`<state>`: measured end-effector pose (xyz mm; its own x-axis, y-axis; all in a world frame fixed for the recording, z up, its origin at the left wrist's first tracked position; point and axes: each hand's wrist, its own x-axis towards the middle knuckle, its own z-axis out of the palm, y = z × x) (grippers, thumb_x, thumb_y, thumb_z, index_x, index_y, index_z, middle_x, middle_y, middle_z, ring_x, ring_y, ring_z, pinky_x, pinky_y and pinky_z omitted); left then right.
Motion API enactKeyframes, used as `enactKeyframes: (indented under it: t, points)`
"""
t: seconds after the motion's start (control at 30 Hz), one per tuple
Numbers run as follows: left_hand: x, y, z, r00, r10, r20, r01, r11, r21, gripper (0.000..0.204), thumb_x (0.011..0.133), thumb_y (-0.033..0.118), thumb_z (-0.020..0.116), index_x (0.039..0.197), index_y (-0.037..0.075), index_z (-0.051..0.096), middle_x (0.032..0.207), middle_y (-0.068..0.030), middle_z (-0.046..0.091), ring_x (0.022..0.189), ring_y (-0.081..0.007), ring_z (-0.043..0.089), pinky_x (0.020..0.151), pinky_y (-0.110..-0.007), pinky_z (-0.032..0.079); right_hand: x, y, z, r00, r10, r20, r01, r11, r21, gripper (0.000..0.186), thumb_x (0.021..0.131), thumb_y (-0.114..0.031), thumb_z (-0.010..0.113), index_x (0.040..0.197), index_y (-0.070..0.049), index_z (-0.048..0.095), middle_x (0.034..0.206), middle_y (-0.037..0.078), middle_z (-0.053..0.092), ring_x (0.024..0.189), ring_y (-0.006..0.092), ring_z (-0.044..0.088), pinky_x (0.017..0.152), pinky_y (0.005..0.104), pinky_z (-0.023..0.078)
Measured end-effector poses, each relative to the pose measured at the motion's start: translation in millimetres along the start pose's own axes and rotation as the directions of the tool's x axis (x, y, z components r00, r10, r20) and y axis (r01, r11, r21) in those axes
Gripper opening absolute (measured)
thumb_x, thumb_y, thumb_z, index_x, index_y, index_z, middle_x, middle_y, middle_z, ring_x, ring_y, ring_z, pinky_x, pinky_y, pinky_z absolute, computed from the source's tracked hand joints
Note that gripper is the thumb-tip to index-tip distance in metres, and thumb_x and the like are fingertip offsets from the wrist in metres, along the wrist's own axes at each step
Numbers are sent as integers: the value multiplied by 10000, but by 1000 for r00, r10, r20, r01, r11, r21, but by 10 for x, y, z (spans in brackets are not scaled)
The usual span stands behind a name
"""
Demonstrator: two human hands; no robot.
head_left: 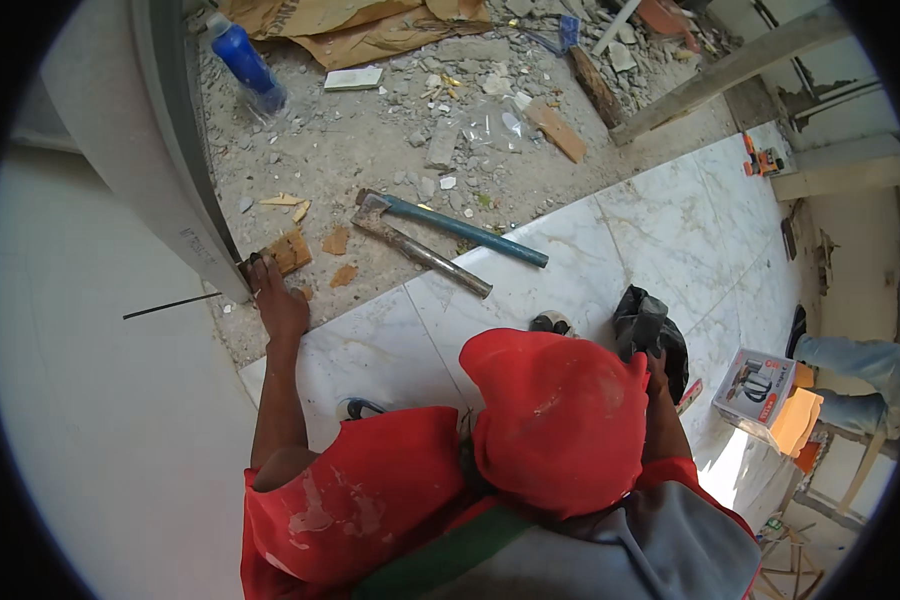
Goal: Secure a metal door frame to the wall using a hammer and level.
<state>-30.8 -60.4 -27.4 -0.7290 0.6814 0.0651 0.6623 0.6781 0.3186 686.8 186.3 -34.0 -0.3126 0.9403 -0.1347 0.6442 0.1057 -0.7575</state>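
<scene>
My left hand (278, 295) reaches to the foot of a pale upright frame (160, 150). Its fingers are closed against a small rough wood block (288, 253) wedged by the frame's lower end. My right hand (656, 368) is raised beside my knee, wrapped round a hammer whose dark, blocky head (650, 318) points away from me; the handle is mostly hidden. Behind it a black plastic bag (675, 355) lies on the tiles. A thin dark rod (170, 306) sticks out left of the frame. My red-clad knees (560, 420) fill the lower middle.
An axe-like tool (420, 252) and a green-blue pipe (470, 230) lie at the edge of the marble-look tiles (370, 355). Rubble, a blue bottle (242, 60) and brown paper (350, 30) are beyond. At right are a printed box (755, 385), a wooden prop (730, 72) and another person's legs (850, 365).
</scene>
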Motion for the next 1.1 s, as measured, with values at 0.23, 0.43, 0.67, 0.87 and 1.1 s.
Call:
enactKeyframes:
  t: [0.23, 0.43, 0.67, 0.87, 1.1]
  points:
    - [-158, -263, -358, 994, -96, -49, 95, 995, -30, 642, 750, 30, 606, 1343, -60, 377, 1416, -294, 313, 1336, -429, 289, 1104, -454, 262, 179, -2087, 348, 919, 194, 342, 99, 727, -679, 243, 777, -133, 642, 979, 0, 616, 942, 211, 629, 823, 364, 614, 709, 385, 492]
    - [-480, 152, -365, 965, -101, -243, 8, 933, -359, 403, 799, 37, 594, 1179, -86, 544, 1287, -289, 475, 1218, -419, 447, 1029, -446, 359, 380, -3762, 113, 915, 225, 335, 139, 604, -785, 109, 803, -88, 600, 867, -1, 617, 845, 183, 631, 729, 345, 615, 658, 372, 494]
    - [-788, 699, -182, 986, -161, -39, 73, 635, -769, 332, 867, 115, 600, 1148, -60, 578, 1090, -224, 625, 1019, -324, 614, 902, -384, 470, 1108, -5423, 1537, 611, -64, 789, 292, 945, -150, 41, 839, -22, 581, 854, 14, 569, 756, 102, 613, 610, 159, 594, 566, 293, 472]
    - [-659, 775, -727, 954, -285, 96, 153, 186, -971, 330, 914, 171, 609, 1165, -41, 580, 1030, -106, 638, 953, -166, 613, 838, -289, 488, 981, -5523, 3138, 422, -115, 899, -326, 906, 269, 78, 899, -94, 612, 929, -36, 569, 841, 44, 619, 736, 133, 622, 667, 297, 532]
    - [-494, 625, -642, 850, -498, 172, 143, -96, -985, 328, 906, 186, 635, 1125, -53, 586, 945, -60, 626, 839, -112, 581, 745, -246, 477, 473, -4957, 4004, 559, -24, 829, -729, 463, 505, 114, 872, -127, 653, 927, -54, 584, 847, 23, 601, 717, 123, 566, 604, 255, 456]
